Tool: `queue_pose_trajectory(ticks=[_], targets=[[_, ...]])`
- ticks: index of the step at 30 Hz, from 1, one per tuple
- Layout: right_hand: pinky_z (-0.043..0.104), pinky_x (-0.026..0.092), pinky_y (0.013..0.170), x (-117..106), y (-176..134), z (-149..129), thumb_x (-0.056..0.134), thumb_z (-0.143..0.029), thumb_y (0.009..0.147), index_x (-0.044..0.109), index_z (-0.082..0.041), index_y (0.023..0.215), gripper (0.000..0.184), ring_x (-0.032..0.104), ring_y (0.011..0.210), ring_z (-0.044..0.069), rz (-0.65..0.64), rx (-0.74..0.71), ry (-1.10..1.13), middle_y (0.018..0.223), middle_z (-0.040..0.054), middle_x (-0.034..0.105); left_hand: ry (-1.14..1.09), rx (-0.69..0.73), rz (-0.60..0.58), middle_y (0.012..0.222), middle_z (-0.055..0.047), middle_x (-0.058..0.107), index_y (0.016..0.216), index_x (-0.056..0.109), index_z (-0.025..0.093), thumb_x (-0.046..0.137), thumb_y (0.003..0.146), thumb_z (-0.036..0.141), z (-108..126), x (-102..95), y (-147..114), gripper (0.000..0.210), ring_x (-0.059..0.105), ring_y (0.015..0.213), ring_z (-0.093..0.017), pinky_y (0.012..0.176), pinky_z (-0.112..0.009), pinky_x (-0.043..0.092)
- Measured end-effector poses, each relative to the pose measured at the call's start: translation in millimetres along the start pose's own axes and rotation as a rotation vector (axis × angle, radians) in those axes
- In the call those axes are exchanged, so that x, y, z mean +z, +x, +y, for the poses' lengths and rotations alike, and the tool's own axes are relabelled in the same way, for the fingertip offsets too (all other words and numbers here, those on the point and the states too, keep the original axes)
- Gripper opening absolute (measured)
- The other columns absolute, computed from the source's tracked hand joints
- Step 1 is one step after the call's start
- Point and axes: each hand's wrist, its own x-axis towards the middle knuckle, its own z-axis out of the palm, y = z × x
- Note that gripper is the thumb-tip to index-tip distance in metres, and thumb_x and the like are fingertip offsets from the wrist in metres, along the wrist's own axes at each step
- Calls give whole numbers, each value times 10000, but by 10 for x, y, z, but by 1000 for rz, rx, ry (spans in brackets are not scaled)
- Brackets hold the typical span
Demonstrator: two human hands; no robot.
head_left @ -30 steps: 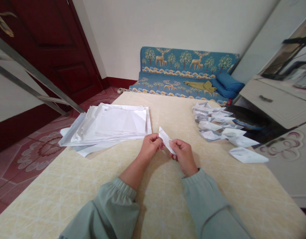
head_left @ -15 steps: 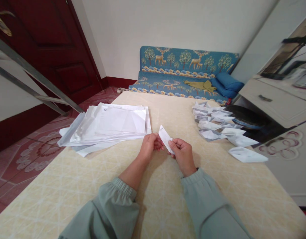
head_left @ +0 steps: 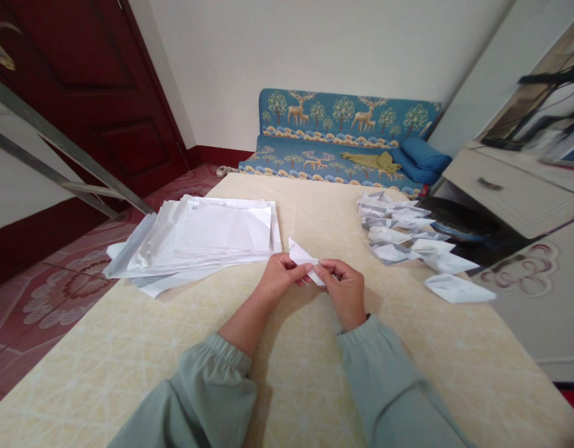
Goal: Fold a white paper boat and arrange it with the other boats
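Observation:
A small folded piece of white paper (head_left: 300, 254) is held just above the cream table (head_left: 315, 373) near its middle. My left hand (head_left: 281, 276) pinches its left part and my right hand (head_left: 345, 285) pinches its right end, fingertips almost meeting. The paper's pointed tip sticks up to the left. Both arms wear pale green sleeves. A wide stack of flat white sheets (head_left: 207, 235) lies to the left of my hands. A group of several folded white paper shapes (head_left: 403, 239) lies at the right of the table.
A dark red door (head_left: 104, 106) and slanted metal bars (head_left: 58, 155) stand at the left. A blue patterned cushion seat (head_left: 343, 143) sits past the table's far edge. A pale cabinet with a drawer (head_left: 515, 193) and a dark round object (head_left: 459, 219) are at the right.
Both hands have come closer together on the folded paper and turned it flatter, its tip now pointing left. The view shifted slightly.

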Motion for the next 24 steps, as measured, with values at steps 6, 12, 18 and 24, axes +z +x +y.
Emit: queue_pose_trajectory(ticks=[6,12,18,24], targets=[[251,455,585,49,-3,-1,744,-334,644,600,-183,787,253,556,602,125,53,41,169,688,-9,637,-122,93,127,621,-18,659,676,642,103,791,578,271,37,74,-38,245,597,575,-123,580,-232,473],[274,452,590,43,-25,34,669,-388,726,623,-167,665,234,564,587,151,6,31,89,615,20,633,-128,61,72,614,-26,657,667,603,106,775,599,258,49,98,-72,239,600,568,-125,573,-235,471],[265,427,577,37,-29,39,610,-413,774,606,-177,574,309,538,560,141,67,14,73,553,2,595,-149,-6,95,637,-38,671,698,590,114,788,574,271,18,96,-73,282,618,564,-137,547,-234,478],[254,414,579,26,-42,-3,652,-368,734,657,-186,713,183,537,581,141,194,-57,72,610,-19,602,-145,-15,111,604,-15,651,681,563,121,802,547,263,18,98,-60,309,620,529,-138,504,-225,478]])
